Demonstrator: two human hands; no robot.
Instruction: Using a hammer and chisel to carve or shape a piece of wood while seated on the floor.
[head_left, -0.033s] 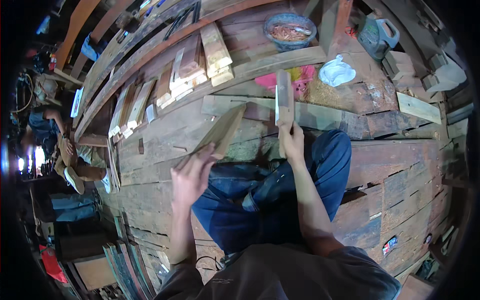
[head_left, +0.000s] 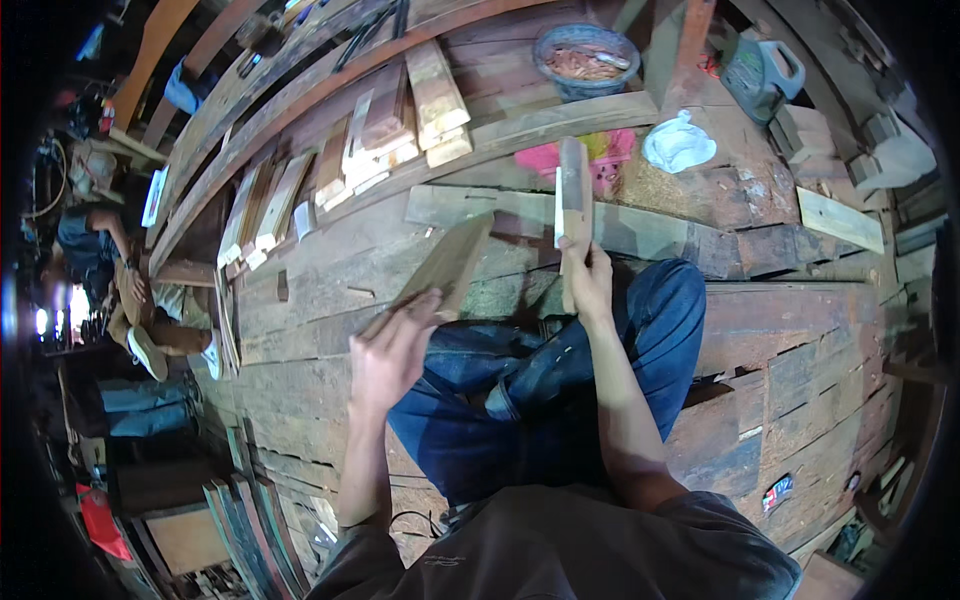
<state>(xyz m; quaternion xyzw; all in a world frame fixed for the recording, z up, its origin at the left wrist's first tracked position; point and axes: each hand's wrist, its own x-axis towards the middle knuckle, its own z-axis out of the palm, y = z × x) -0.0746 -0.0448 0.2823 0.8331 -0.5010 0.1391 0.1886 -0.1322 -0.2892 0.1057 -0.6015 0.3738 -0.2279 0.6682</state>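
The near end of a brown board [head_left: 445,265] is held by the left grip [head_left: 388,365], which is bent over its top. The underside is hidden, so how tightly it is pinched cannot be told. A wooden block [head_left: 575,190] is held low down by the right grip [head_left: 588,282], which is closed around it. A white strip is seen along the block's left side; what it is cannot be made out. The board is slanted, with its far end pointed toward the block, and a gap is left between the two.

Very little has been changed since the picture just before. The left grip has been moved a tiny bit to the right, and the same two pieces are held. So the work is judged to be at the same stage.

Just below, folded legs in blue trousers [head_left: 660,330] are seen on the plank floor [head_left: 800,350]. Past the block, a long grey plank [head_left: 640,228] is laid down. Behind it, a pink cloth [head_left: 545,158] and a crumpled pale blue cloth [head_left: 680,143] are seen. Further back, cut boards [head_left: 432,95] are stacked, and a bowl [head_left: 585,90] is filled with brown bits. At the far left, another person [head_left: 85,245] is seen.
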